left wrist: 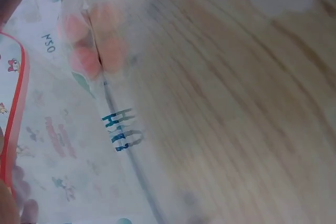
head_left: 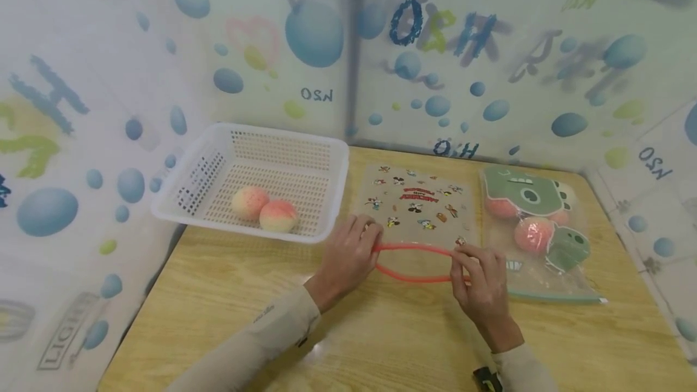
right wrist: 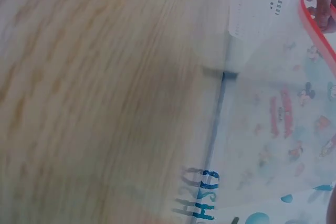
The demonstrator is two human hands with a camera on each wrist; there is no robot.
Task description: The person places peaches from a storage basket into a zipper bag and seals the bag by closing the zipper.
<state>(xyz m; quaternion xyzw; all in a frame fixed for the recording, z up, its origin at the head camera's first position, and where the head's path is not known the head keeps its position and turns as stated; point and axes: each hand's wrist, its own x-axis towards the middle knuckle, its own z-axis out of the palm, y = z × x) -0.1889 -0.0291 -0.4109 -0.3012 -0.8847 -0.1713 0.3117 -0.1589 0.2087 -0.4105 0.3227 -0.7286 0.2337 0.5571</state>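
A clear zip bag (head_left: 408,213) with small cartoon prints lies on the table, its red-edged mouth (head_left: 416,247) facing me and spread apart. My left hand (head_left: 348,256) pinches the left end of that red edge. At the other end, my right hand (head_left: 481,286) grips the edge between thumb and fingers. No fruit shows inside this bag. In the left wrist view the red rim (left wrist: 20,93) bows outward beside the fingers. The right wrist view has the printed side (right wrist: 286,114) of the bag and part of the left hand (right wrist: 321,3) at the rim.
A white plastic basket (head_left: 327,210) at the back left holds two peaches (head_left: 264,207). On the right lies another zip bag (head_left: 544,274) with green dinosaur prints and several peaches (head_left: 533,235) inside. Printed curtains (head_left: 468,95) stand behind the wooden table (head_left: 381,343).
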